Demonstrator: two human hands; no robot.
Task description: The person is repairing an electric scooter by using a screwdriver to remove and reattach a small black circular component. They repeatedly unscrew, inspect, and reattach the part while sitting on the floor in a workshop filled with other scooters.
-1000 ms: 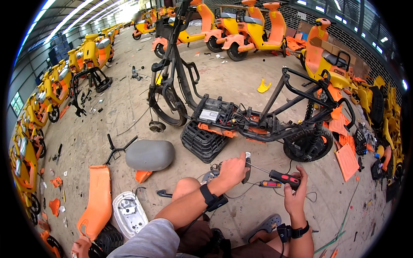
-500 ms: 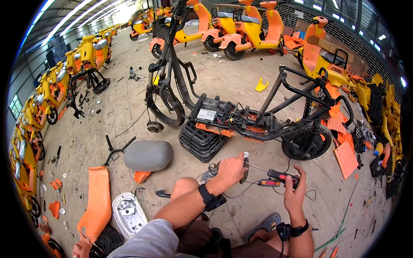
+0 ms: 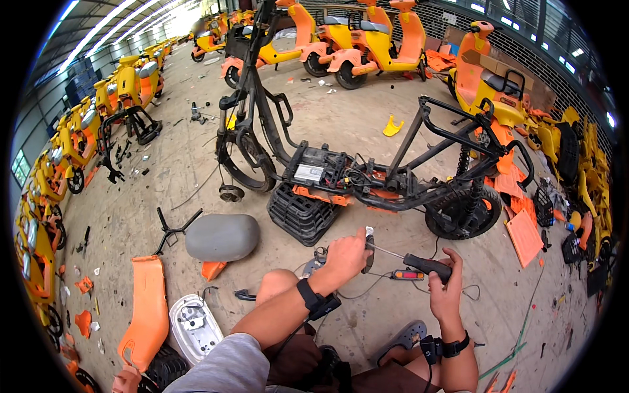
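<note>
The person's two hands meet over the floor in front of a bare scooter frame: the left hand is closed around a small dark part with a whitish tip, and the right hand grips the handle of a screwdriver, thumb and fingers wrapped on its black grip. The screwdriver's shaft points left toward the dark part; whether its tip touches cannot be told. Just below the shaft, a small lamp with a red lens lies on the floor near the right hand, and a thin grey cable loops beside it. Beyond the hands the black scooter frame stands across the scene, a black ribbed crate beneath its footboard area. To the left lie a grey seat, a long orange panel and a white oval shell with fittings inside. Yellow and orange scooters stand in the background, and body panels are heaped at the right.
</note>
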